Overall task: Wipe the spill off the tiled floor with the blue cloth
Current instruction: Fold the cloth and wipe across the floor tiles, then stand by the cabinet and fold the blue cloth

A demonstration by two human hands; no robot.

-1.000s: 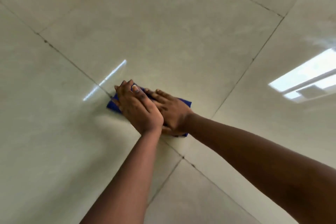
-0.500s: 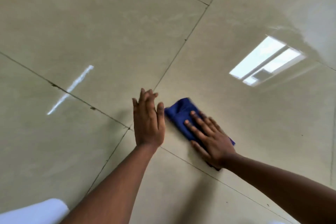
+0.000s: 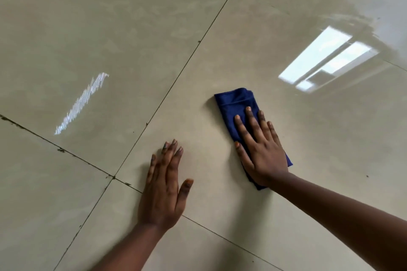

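The right hand (image 3: 262,152) lies flat with fingers straight and spread, pressing the folded blue cloth (image 3: 236,103) onto the tiled floor (image 3: 132,28) right of centre — gripping nothing. The left hand (image 3: 163,189), low centre, rests palm-down on bare tile, fingers straight, well apart from the cloth. A bright window reflection (image 3: 326,59) shines upper right.

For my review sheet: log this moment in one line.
right hand flat on cloth | left hand flat on floor | spill not discernible

Left hand (image 3: 161,191) flat, palm down, fingers straight and close together; right hand (image 3: 259,149) flat, fingers spread, forearm extended from lower right
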